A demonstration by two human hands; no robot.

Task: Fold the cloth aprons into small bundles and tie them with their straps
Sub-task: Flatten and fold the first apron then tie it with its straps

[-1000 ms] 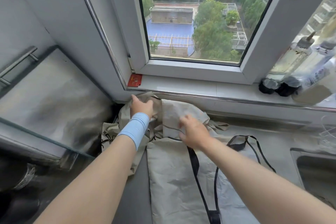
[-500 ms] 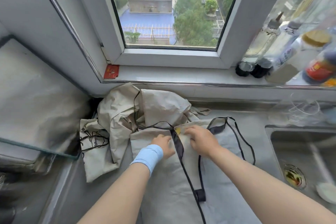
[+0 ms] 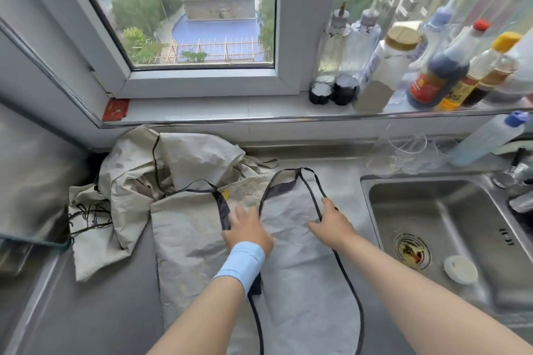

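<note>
My left hand, fingers flat and spread, pressed the middle of the beige cloth apron with black straps lying on the grey counter, my right hand likewise flat at its edge; smoothing outward before folding seemed wise.

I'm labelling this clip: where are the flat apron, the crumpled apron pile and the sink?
flat apron [image 3: 199,242], head view, bare cloth near its left edge.
crumpled apron pile [image 3: 199,157], head view, its upper fold below the sill.
sink [image 3: 427,193], head view, its back wall.
</note>
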